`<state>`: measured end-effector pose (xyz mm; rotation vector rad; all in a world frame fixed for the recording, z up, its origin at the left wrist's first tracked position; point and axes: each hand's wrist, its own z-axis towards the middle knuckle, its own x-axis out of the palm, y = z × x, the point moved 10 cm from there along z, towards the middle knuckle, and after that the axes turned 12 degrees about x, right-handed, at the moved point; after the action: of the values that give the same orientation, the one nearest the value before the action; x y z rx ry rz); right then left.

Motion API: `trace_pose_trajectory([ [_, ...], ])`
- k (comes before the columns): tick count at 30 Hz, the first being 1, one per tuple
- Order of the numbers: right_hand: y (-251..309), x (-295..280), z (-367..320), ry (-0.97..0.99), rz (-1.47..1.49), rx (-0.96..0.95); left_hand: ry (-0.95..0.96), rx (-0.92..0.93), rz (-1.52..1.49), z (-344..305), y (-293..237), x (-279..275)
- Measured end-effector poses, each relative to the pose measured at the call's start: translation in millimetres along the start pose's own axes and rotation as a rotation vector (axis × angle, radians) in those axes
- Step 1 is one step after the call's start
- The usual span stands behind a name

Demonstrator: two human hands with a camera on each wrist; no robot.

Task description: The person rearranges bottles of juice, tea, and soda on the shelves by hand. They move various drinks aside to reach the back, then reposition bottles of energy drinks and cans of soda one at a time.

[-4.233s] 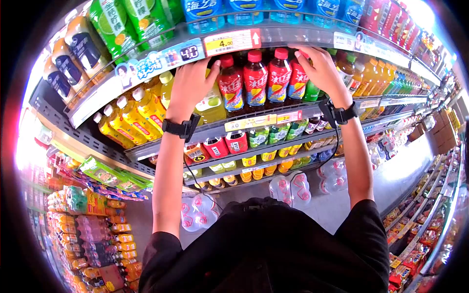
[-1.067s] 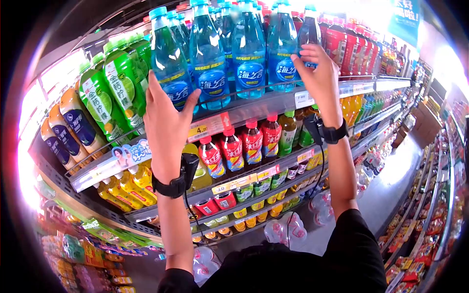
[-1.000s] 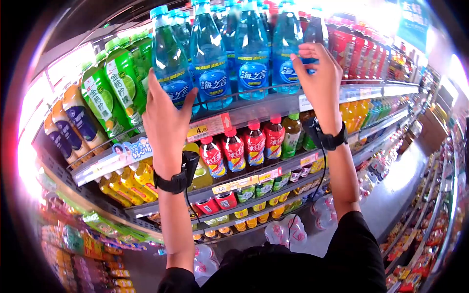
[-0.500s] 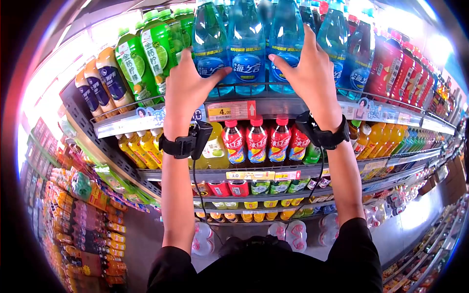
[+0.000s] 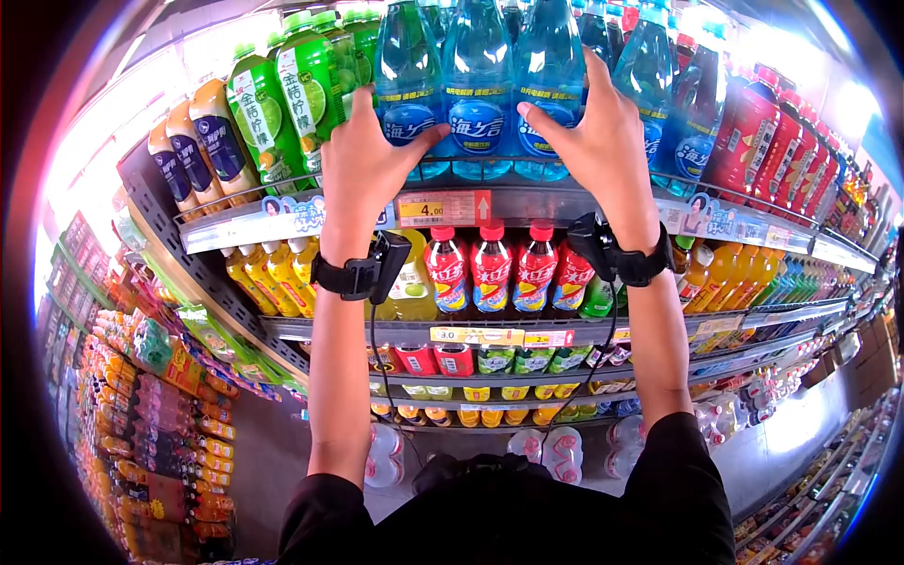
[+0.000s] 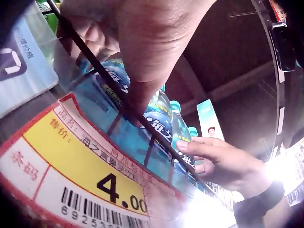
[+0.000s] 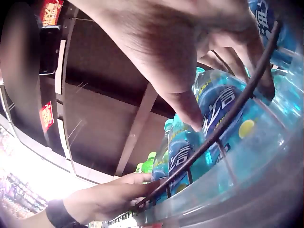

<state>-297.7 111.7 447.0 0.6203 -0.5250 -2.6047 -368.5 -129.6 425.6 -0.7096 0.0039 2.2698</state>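
In the head view, three blue-labelled drink bottles stand side by side on the upper shelf between my hands. My left hand (image 5: 363, 174) holds the left bottle (image 5: 408, 56), fingers around its left side and thumb across its label. The right bottle (image 5: 549, 56) is held by my right hand (image 5: 607, 155), its thumb on the label and fingers at the far side. Between them stands the middle bottle (image 5: 478, 66), with both thumbs near it. The left wrist view shows my left thumb (image 6: 142, 90) over the wire rail. Both hands' other fingertips are partly hidden.
A thin wire rail (image 7: 242, 102) runs along the shelf front, above a 4.00 price tag (image 5: 438, 209). Green lime-drink bottles (image 5: 306, 94) stand to the left, more blue bottles (image 5: 645, 75) and red ones (image 5: 753, 141) to the right. Red-capped tea bottles (image 5: 492, 268) fill the shelf below.
Both hands rose from the lower shelf's level to the upper bottles. Over the last second, my right hand shifted left from bottles farther right to the third one, and the view moved.
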Motion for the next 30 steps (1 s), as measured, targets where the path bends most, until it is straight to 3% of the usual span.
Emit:
trace_pose_trajectory([
  [3,0.2,-0.8,-3.3,-0.004,0.004,0.004,-0.007,0.003,0.027,-3.5,-3.2,-0.8],
  [7,17.8,-27.4,-28.4,-0.157,-0.004,-0.157,-0.037,0.113,0.005,-7.1,-12.5,-3.7],
  [10,14.5,-92.7,-33.4,-0.393,0.022,-0.28,-0.402,0.253,0.148,-25.6,-52.0,-50.3],
  [11,-2.9,-107.4,-28.5,-0.438,0.089,-0.188,-0.386,0.241,0.018,-21.2,-62.8,-54.6],
  [12,-20.8,-110.1,-20.4,-0.384,0.112,-0.064,-0.365,0.224,-0.112,-16.4,-75.4,-56.6],
  [15,-40.5,-95.0,-16.5,-0.255,-0.149,-0.007,-0.274,0.459,-0.3,12.5,-133.1,-46.3],
  [19,-47.9,-73.0,-21.5,-0.155,-0.286,0.053,-0.23,0.748,-0.145,69.8,-181.1,-14.5],
  [22,-55.1,-64.6,-24.6,-0.103,-0.283,0.119,-0.121,0.782,-0.368,107.4,-209.5,-13.7],
  [25,-59.4,-64.7,-20.2,-0.106,-0.256,0.113,0.026,0.819,-0.213,118.8,-227.4,2.7],
  [28,-59.4,-64.1,-19.1,-0.087,-0.247,0.121,-0.052,0.793,-0.357,113.4,-227.5,15.5],
  [30,-58.9,-60.9,-17.3,-0.079,-0.246,0.131,-0.085,0.792,-0.288,111.4,-224.2,23.7],
])
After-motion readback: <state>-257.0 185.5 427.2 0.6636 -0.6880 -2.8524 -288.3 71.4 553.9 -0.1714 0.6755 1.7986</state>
